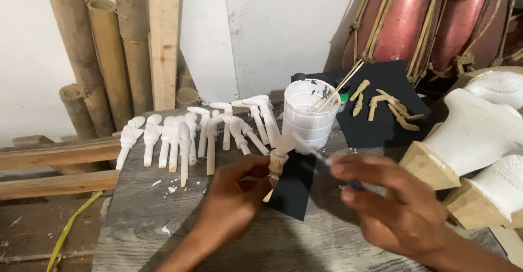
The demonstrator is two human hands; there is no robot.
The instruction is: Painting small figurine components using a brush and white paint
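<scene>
- The left hand [239, 187] pinches a small carved wooden piece [279, 160] between thumb and fingertips, just above the middle of the grey plank bench [136, 223], over a dark sheet [294, 193].
- The right hand [392, 196] is closed around a thin paintbrush [310, 148], fingers pressed together on its handle; it is blurred, so the exact grip is hard to read.
- The piece's long axis runs near upright, tilted slightly: its white-coated head points up and towards the far edge, its bare wood stem down towards the person.
- The brush tip meets the whitened head from the right.
- In my judgement, painting goes best with the pinch low on the bare stem, turning the piece so the brush reaches every side without smearing fingers.
- A white plastic tub [309, 114] with sticks leaning in it stands just beyond, near the far edge.
- A row of white-coated pieces [190, 133] lies along the far left edge; unpainted wooden pieces [384, 106] rest on a black sheet at the far right.
</scene>
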